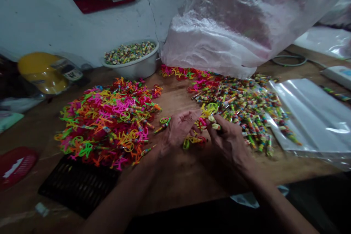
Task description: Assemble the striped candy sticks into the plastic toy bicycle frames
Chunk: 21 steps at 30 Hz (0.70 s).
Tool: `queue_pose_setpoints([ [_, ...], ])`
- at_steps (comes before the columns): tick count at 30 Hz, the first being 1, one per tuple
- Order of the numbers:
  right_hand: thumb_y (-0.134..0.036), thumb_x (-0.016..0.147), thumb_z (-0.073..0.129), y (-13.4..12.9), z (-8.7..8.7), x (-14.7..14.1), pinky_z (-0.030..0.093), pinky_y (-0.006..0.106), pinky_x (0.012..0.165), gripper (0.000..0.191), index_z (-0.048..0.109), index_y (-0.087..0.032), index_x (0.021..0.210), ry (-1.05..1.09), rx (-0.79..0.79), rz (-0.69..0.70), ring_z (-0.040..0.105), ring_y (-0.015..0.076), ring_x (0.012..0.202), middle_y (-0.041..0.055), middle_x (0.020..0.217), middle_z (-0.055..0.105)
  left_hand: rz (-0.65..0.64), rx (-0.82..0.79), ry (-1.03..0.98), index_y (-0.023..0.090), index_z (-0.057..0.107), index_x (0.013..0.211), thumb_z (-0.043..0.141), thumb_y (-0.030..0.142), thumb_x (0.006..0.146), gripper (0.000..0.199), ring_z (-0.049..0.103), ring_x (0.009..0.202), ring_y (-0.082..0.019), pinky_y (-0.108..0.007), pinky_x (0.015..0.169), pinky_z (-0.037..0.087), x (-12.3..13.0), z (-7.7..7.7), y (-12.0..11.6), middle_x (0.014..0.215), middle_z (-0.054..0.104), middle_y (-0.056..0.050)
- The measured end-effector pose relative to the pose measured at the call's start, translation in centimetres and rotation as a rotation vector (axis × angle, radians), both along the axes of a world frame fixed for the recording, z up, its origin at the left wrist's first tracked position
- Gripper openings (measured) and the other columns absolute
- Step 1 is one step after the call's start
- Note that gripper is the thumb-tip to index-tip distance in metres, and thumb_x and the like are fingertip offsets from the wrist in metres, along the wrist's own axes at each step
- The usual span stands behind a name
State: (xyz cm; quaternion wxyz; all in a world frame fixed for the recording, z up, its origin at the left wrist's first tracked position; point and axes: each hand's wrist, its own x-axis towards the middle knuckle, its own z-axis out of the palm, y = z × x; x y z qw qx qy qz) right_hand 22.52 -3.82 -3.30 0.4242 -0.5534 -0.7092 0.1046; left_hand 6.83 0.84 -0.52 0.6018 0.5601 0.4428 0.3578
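Near the middle of the wooden table (192, 175), my left hand (181, 129) has its fingers bent around some small colourful plastic pieces. My right hand (226, 135) is closed on candy-filled tubes with pale ends (215, 122), just right of the left hand. Yellow-green plastic rings (210, 109) show between and above the hands. More yellow and red pieces (193, 140) are below them. To the left lies a large heap of bright plastic toys (109, 120); to the right, a pile of candy-filled tubes (246, 106).
A white basin (142, 67) full of small pieces stands against the wall. A large plastic bag (214, 33) is behind the tube pile. Flat clear bags (315, 117) lie at the right. A black basket (79, 186) and red object (18, 166) are at the left.
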Motion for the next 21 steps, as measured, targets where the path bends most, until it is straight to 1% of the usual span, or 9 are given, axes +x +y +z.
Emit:
queue_pose_setpoints([
  [2, -0.018, 0.081, 0.049, 0.2, 0.3, -0.2, 0.033, 0.021, 0.052, 0.007, 0.056, -0.019, 0.080, -0.008, -0.032, 0.086, 0.049, 0.0100, 0.052, -0.0023, 0.063, 0.055, 0.012, -0.031, -0.018, 0.014, 0.063, 0.087, 0.064, 0.041, 0.074, 0.030, 0.054, 0.051, -0.008, -0.018, 0.048, 0.042, 0.3, 0.3, 0.0, 0.065, 0.060, 0.000],
  [4, -0.019, 0.082, 0.049, 0.2, 0.7, -0.3, 0.034, 0.021, 0.052, 0.008, 0.055, -0.019, 0.078, -0.014, -0.070, 0.114, 0.050, 0.0103, 0.053, -0.0022, 0.062, 0.055, 0.020, -0.095, -0.036, 0.012, 0.061, 0.078, 0.068, 0.031, 0.071, 0.021, 0.051, 0.048, -0.006, -0.017, 0.046, 0.041, 0.4, 0.4, 0.1, 0.062, 0.057, 0.001],
  [6, -0.024, 0.085, 0.049, -0.1, 1.1, -0.3, 0.036, 0.021, 0.054, 0.009, 0.057, -0.019, 0.086, 0.013, -0.132, 0.093, 0.053, 0.0114, 0.055, -0.0007, 0.066, 0.059, -0.009, -0.210, -0.120, 0.012, 0.059, 0.077, 0.068, 0.024, 0.071, 0.016, 0.052, 0.050, -0.006, -0.018, 0.047, 0.044, 0.3, 0.3, 0.3, 0.064, 0.057, 0.001],
  [9, -0.029, 0.089, 0.044, -0.8, 1.3, -0.1, 0.040, 0.024, 0.054, 0.022, 0.054, -0.018, 0.106, 0.038, -0.234, 0.010, 0.057, 0.0145, 0.056, 0.0019, 0.071, 0.063, -0.060, -0.400, -0.271, 0.012, 0.058, 0.082, 0.064, 0.023, 0.074, 0.015, 0.057, 0.054, -0.010, -0.020, 0.046, 0.047, -0.4, 0.1, 0.3, 0.068, 0.059, -0.001],
  [10, -0.028, 0.090, 0.043, -1.1, 1.3, 0.1, 0.041, 0.025, 0.054, 0.023, 0.053, -0.018, 0.108, 0.030, -0.250, 0.009, 0.058, 0.0152, 0.057, 0.0024, 0.073, 0.064, -0.072, -0.442, -0.302, 0.012, 0.057, 0.084, 0.063, 0.023, 0.076, 0.014, 0.058, 0.054, -0.010, -0.019, 0.045, 0.047, -0.7, -0.1, 0.2, 0.069, 0.060, -0.001],
  [12, -0.025, 0.089, 0.044, -1.6, 1.2, 0.5, 0.044, 0.025, 0.058, 0.020, 0.056, -0.020, 0.104, 0.016, -0.227, 0.050, 0.062, 0.0160, 0.063, 0.0036, 0.078, 0.066, -0.085, -0.488, -0.335, 0.011, 0.058, 0.085, 0.060, 0.022, 0.079, 0.012, 0.059, 0.054, -0.010, -0.018, 0.046, 0.048, -1.2, -0.2, -0.2, 0.071, 0.061, -0.002],
  [14, -0.021, 0.087, 0.046, -1.9, 0.9, 0.8, 0.048, 0.026, 0.068, 0.019, 0.059, -0.020, 0.102, 0.032, -0.161, 0.107, 0.065, 0.0168, 0.078, 0.0054, 0.091, 0.068, -0.101, -0.508, -0.350, 0.011, 0.059, 0.086, 0.059, 0.021, 0.080, 0.012, 0.060, 0.054, -0.009, -0.020, 0.050, 0.051, -1.5, -0.3, -0.8, 0.073, 0.063, -0.003],
  [17, -0.015, 0.085, 0.047, -2.1, 0.5, 1.0, 0.049, 0.030, 0.082, 0.025, 0.060, -0.020, 0.106, 0.026, -0.122, 0.171, 0.064, 0.0185, 0.095, 0.0072, 0.103, 0.067, -0.141, -0.520, -0.341, 0.009, 0.060, 0.086, 0.058, 0.022, 0.081, 0.014, 0.062, 0.056, -0.011, -0.023, 0.055, 0.054, -1.8, -0.2, -1.8, 0.074, 0.064, -0.004],
  [21, -0.012, 0.083, 0.048, -2.3, 0.2, 1.0, 0.051, 0.033, 0.080, 0.028, 0.059, -0.019, 0.108, -0.072, -0.095, 0.202, 0.065, 0.0200, 0.092, 0.0081, 0.100, 0.067, -0.183, -0.516, -0.310, 0.009, 0.061, 0.087, 0.058, 0.024, 0.081, 0.016, 0.063, 0.056, -0.013, -0.024, 0.053, 0.053, -1.9, 0.0, -2.7, 0.073, 0.065, -0.005],
])
